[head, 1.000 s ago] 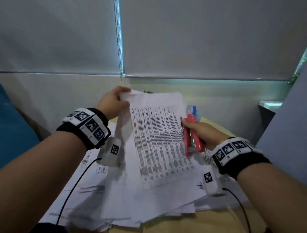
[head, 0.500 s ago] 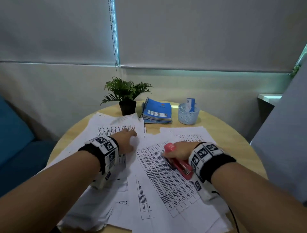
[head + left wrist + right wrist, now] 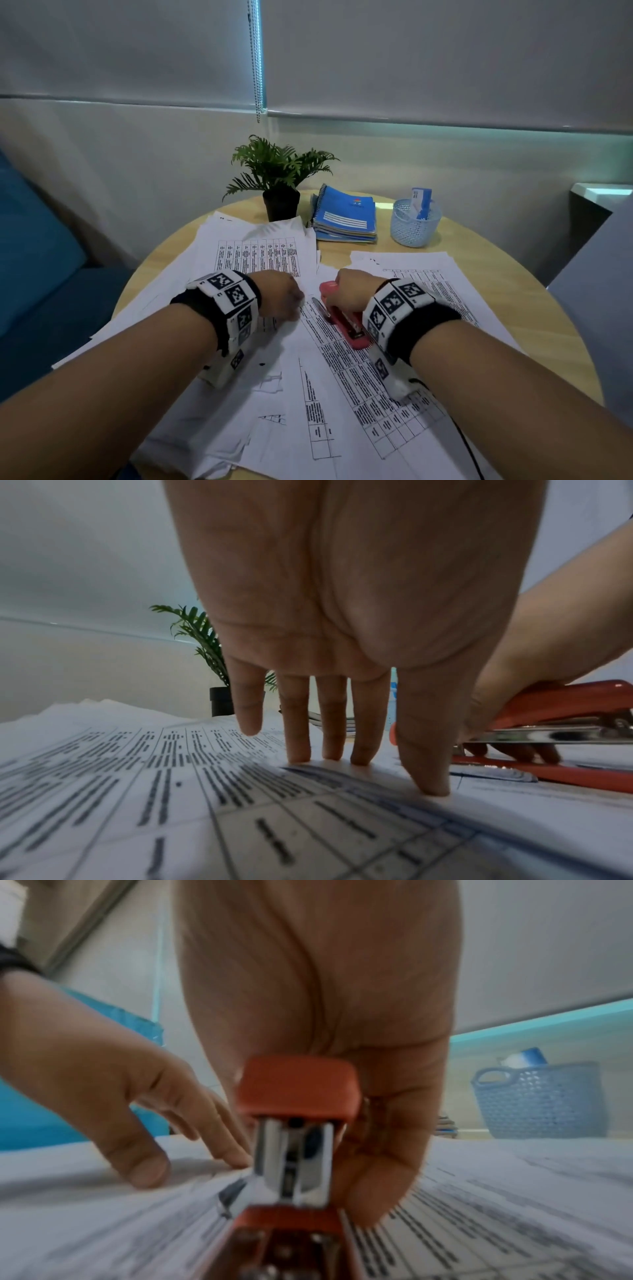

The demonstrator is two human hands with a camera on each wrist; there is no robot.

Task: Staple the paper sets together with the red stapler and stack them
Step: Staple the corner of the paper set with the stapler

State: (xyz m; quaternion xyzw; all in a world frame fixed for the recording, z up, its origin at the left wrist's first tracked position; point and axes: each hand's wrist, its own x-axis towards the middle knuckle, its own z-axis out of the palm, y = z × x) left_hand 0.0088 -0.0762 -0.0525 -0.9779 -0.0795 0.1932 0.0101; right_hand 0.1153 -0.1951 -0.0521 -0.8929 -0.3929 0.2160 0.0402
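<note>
Printed paper sets (image 3: 329, 370) lie spread over a round wooden table (image 3: 496, 260). My right hand (image 3: 352, 291) grips the red stapler (image 3: 346, 322), which sits on the top sheet near its corner; the stapler (image 3: 298, 1123) shows end-on in the right wrist view, with my thumb beside it. My left hand (image 3: 279, 294) lies just left of the stapler with straight fingers (image 3: 363, 723) pressing their tips down on the paper (image 3: 171, 791). The stapler (image 3: 548, 723) shows to the right in the left wrist view, and the paper corner reaches into its mouth.
At the back of the table stand a small potted plant (image 3: 279, 178), a stack of blue notebooks (image 3: 346, 216) and a light blue mesh basket (image 3: 414, 219). A second pile of printed sheets (image 3: 260, 253) lies at the back left. A blue seat (image 3: 30, 246) is at left.
A second ago both hands held the paper set and stapler up in the air. They have come down to the table; the left hand has slid right, close to the stapler.
</note>
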